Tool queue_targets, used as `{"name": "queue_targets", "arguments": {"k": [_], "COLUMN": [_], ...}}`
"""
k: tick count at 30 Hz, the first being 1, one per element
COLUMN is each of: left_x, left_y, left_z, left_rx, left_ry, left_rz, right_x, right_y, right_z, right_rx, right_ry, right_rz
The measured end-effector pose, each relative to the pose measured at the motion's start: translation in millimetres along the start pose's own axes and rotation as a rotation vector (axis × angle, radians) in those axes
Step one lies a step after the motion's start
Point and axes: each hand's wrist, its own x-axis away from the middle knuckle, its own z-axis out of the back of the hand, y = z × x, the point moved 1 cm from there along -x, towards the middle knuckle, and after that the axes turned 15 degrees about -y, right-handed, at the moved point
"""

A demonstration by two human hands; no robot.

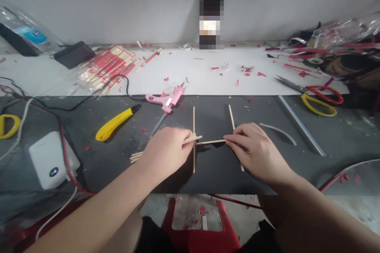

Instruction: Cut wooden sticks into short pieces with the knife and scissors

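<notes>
My left hand [170,146] is closed around thin wooden chopsticks, whose short ends show at the fingertips. Under those fingers runs an upright-lying chopstick [194,162], its two ends visible above and below the hand. A crosswise chopstick [212,141] spans from the left fingertips to my right hand [252,148], which pinches its right end. Another chopstick [231,115] passes beneath the right fingers, slanting slightly. Left of my left wrist lie several loose chopsticks [136,155]. Where the pieces meet is partly hidden by my fingers.
Behind the hands lie a pink glue gun [166,101] and a yellow utility knife [115,123]. Scissors [308,93] lie at the right, near a clear strip [303,126]. A white power bank [52,160], cables, and wrapped chopsticks [108,67] are at the left.
</notes>
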Motion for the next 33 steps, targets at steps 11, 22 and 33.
{"name": "queue_targets", "arguments": {"k": [11, 22, 33], "left_x": [-1, -3, -1], "left_y": [-3, -2, 5], "left_z": [-6.7, -10.9, -7.1], "left_rx": [-0.008, -0.035, 0.068], "left_ry": [0.012, 0.016, 0.024], "left_rz": [-0.055, -0.057, -0.105], "right_x": [3, 2, 7], "right_y": [3, -1, -3], "right_z": [2, 2, 9], "right_rx": [-0.056, -0.076, -0.120], "right_ry": [0.032, 0.024, -0.012], "right_rz": [-0.030, -0.055, -0.127]}}
